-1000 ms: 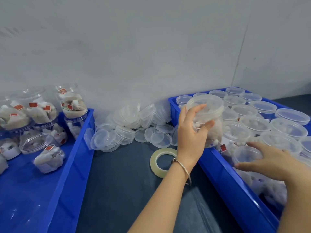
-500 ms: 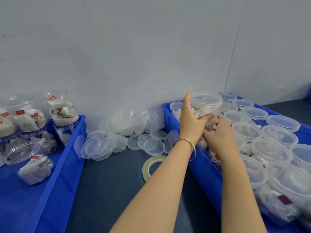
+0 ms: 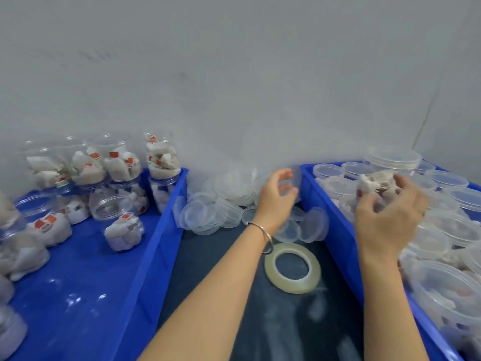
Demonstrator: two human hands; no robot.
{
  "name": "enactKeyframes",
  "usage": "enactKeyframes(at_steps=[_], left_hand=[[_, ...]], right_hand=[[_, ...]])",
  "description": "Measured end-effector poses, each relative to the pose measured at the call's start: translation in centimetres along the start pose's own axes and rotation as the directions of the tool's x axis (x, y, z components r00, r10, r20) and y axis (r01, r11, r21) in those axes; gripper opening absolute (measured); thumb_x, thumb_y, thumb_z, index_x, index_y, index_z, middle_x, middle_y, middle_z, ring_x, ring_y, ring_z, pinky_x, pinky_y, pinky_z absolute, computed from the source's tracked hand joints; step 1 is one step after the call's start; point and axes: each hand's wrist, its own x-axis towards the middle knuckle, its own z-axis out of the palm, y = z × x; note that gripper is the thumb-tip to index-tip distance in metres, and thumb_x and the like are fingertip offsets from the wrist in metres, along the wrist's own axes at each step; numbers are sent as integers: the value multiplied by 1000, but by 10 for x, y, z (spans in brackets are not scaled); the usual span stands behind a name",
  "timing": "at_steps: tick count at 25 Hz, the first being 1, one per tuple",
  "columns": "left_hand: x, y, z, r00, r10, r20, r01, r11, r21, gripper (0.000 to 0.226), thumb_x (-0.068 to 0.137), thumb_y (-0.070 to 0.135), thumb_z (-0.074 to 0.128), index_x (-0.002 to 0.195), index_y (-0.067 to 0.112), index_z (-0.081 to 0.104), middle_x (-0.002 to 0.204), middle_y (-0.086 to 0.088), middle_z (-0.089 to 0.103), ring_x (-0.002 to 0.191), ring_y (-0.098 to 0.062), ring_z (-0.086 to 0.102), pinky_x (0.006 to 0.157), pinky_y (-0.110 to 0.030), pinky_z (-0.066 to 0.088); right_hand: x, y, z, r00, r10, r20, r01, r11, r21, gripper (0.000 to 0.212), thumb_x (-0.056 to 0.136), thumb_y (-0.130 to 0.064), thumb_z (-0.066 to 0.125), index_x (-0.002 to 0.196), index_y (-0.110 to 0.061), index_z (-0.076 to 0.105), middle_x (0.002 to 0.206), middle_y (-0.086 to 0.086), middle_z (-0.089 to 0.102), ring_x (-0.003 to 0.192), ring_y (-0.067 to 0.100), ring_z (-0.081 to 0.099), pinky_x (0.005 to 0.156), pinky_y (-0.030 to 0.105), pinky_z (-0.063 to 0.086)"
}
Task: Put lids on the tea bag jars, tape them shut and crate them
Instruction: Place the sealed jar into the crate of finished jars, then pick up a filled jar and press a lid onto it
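A clear jar of tea bags point(image 3: 390, 168) is lifted above the right blue crate point(image 3: 335, 230), and my right hand point(image 3: 390, 214) grips its lower part from the near side. My left hand point(image 3: 276, 196) hovers with loosely curled fingers over the pile of clear lids point(image 3: 226, 201) between the crates and holds nothing. A roll of clear tape point(image 3: 291, 267) lies flat on the dark table just below my left wrist. The right crate holds several open jars point(image 3: 442, 238). The image is motion-blurred around both hands.
The left blue crate point(image 3: 161, 230) holds several tea bag jars point(image 3: 117, 168), some stacked upright at the back and some lying on their sides. A grey wall point(image 3: 234, 87) stands close behind everything. The dark table point(image 3: 221, 282) runs between the crates.
My left hand has let go of the jar and moved left over the lid pile. My right hand now holds the jar alone. The view has swung left.
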Motion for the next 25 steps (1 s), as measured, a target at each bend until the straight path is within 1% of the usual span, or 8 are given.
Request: enactKeyframes(at_steps=[2,4,8,12,15,18,21,25], left_hand=[[0,-2,-66,961,28,-277,2,994,110,31,88,-8,51,116,2,57,120,-14,61,97,-15,56,75,-5,44],[-9,-15,-134,863,23,-504,122,960,252,30,86,-9,50,114,0,57,118,-17,59,98,-22,56,83,-18,47],[-31,-47,-225,619,-151,-771,561,772,299,53,82,1,57,132,9,39,133,-22,38,111,-41,47,89,-42,40],[-30,-62,-248,511,-174,-842,671,692,264,66,85,5,59,140,25,30,141,-19,20,117,-40,33,87,-48,35],[-31,-68,-261,440,-299,-847,716,687,129,43,88,12,62,125,19,42,147,-16,12,121,-41,30,99,-50,34],[-31,-72,-259,521,-261,-813,698,678,230,31,93,14,57,120,3,46,151,-15,19,120,-40,37,97,-53,37],[-33,-66,-240,612,-167,-773,634,687,354,19,96,23,55,101,7,46,141,-18,29,113,-40,43,95,-54,38],[-26,-25,-213,527,-16,-849,473,836,278,23,95,30,58,98,9,48,134,-20,36,118,-38,43,97,-53,39]], right_hand=[[-33,-27,22,994,-61,94,41,980,196,37,80,4,52,116,2,55,114,18,53,103,26,52,90,42,46],[-83,-63,48,938,-75,337,-44,942,332,34,81,7,53,114,-1,56,110,10,53,98,25,56,86,47,49],[-189,-131,81,569,-347,746,-86,876,474,37,87,1,49,122,-9,53,118,2,50,104,6,47,92,28,43],[-237,-159,99,312,-375,873,-165,884,439,42,92,-6,41,132,-16,44,126,-5,43,101,14,52,82,28,46],[-243,-158,103,279,-383,881,-113,898,426,44,92,-7,41,135,-17,42,131,-7,39,96,15,53,80,31,47],[-235,-150,99,264,-430,863,-84,881,465,45,95,-11,43,139,-18,40,134,-8,37,101,12,52,85,27,45],[-217,-135,88,303,-474,827,-49,858,511,46,93,-9,46,138,-18,42,133,-7,39,108,7,48,88,22,42],[-183,-102,77,434,-406,804,-45,882,469,43,90,-3,49,132,-13,48,130,-3,44,104,-5,44,86,2,33]])
